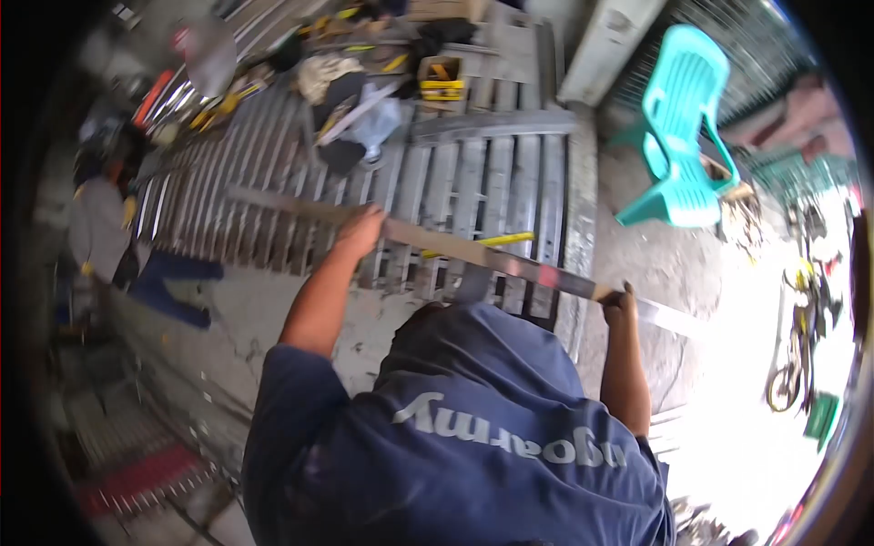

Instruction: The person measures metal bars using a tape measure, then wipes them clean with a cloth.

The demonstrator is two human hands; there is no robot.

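A long flat metal bar (437,242), brownish along much of its length, stretches across the view above the slatted metal worktable (443,182). My left hand (362,230) is closed around it left of the middle. Toward its right end, my right hand (620,304) is closed on the bar too, beyond the table's right edge. The bar's pale right end (672,318) sticks out past that hand. Just behind the bar, a yellow strip-shaped item (506,239) lies on the slats, partly hidden by it.
A flat metal piece (496,125), a yellow box (442,79) and a clear plastic bag (375,118) lie farther back. A turquoise plastic chair (685,136) stands at right. Another person (100,223) is at the table's left side. A bicycle (794,355) stands far right.
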